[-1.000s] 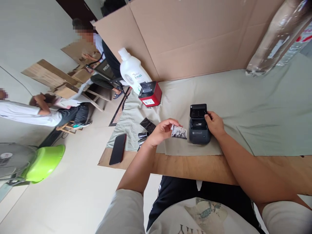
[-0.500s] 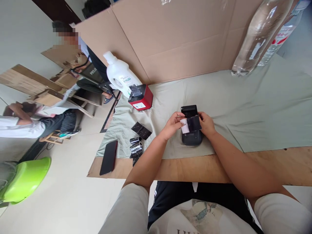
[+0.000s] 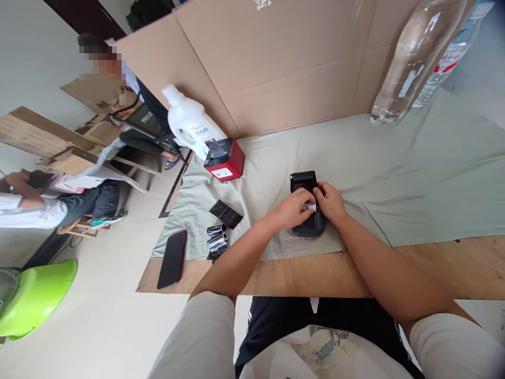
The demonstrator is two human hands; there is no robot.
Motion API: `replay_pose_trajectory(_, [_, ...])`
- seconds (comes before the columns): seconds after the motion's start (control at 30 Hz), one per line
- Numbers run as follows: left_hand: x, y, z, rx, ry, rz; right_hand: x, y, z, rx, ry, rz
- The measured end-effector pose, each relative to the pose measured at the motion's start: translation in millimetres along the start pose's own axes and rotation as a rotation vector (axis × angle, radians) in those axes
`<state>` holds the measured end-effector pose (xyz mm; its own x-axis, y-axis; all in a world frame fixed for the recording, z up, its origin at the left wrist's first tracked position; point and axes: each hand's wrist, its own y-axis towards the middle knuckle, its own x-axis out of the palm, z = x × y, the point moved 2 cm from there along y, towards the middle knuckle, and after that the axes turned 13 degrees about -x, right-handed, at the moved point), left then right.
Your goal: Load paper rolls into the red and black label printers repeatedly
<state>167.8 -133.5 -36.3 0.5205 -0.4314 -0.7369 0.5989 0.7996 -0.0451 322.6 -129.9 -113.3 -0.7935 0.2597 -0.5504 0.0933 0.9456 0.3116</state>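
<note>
A black portable printer lies on the cloth in front of me, its lid raised at the far end. My left hand is closed around a small white paper roll inside the printer's opening, and most of the roll is hidden by the fingers. On the printer's right side, my right hand grips the edge, with its thumb near the opening. A red and black box-shaped device stands further back on the left. Nearer to me lie a dark flat piece and shiny black rolls.
A phone lies at the front left corner. Behind stand a white detergent bottle and a cardboard panel. Clear plastic bottles are at the back right. Two other people sit off to the left, beyond a green basin.
The white roll has gone down into the printer with my left hand. The dark flap seen over the printer's middle no longer shows. My view has shifted slightly.
</note>
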Motion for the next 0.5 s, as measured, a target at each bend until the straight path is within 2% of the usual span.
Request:
replay_pose_trajectory(0.3, [6.7, 9.9, -6.3, -0.078, 0.190, 0.086, -0.7, -0.2, -1.4, -0.001, 0.039, 0.007])
replay_pose_trajectory(0.43, [10.4, -7.3, -11.7, -0.074, 0.108, 0.316, -2.9, -0.8, -8.4, -0.050, 0.313, 0.063])
replay_pose_trajectory(0.5, [14.1, -22.0, -15.2, -0.081, 0.079, 0.443, -4.4, -1.2, -11.4, -0.020, 0.459, 0.075])
